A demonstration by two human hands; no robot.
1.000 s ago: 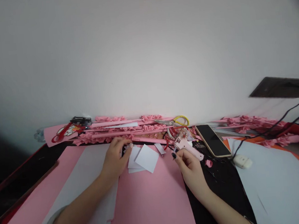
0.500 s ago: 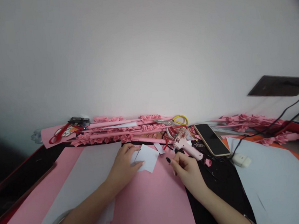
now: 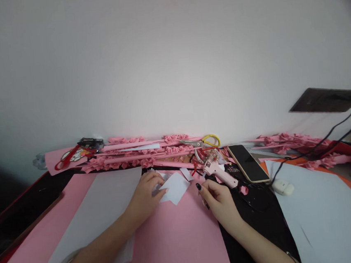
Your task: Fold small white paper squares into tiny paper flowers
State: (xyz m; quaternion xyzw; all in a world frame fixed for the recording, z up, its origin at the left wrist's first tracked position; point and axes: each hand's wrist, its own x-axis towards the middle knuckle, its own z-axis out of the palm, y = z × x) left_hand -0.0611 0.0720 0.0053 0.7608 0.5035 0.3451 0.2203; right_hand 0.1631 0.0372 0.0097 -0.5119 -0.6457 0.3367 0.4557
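Small white paper squares point(image 3: 176, 188) lie overlapping on a large pink sheet point(image 3: 176, 239). My left hand point(image 3: 147, 192) is at their left edge, its thumb and fingers closed on the papers. Part of the pieces is hidden under its fingers. Just to the right of the squares, my right hand point(image 3: 217, 197) hovers over the pink sheet, fingers curled in and dark nails showing. Whether something small is between those fingers I cannot make out. A small white paper strip point(image 3: 186, 174) rests behind the squares.
A pale pink glue gun point(image 3: 221, 174) lies beyond my right hand, beside a phone point(image 3: 248, 163). Yellow-handled scissors point(image 3: 210, 141) rest on pink paper flower stems point(image 3: 171, 150) along the wall. A white earbud case point(image 3: 283, 187) and white sheet point(image 3: 329, 212) are at right.
The top white square has turned and shifted slightly right, and more crumpled-looking paper shows behind it by my left fingers. My right hand has barely moved.
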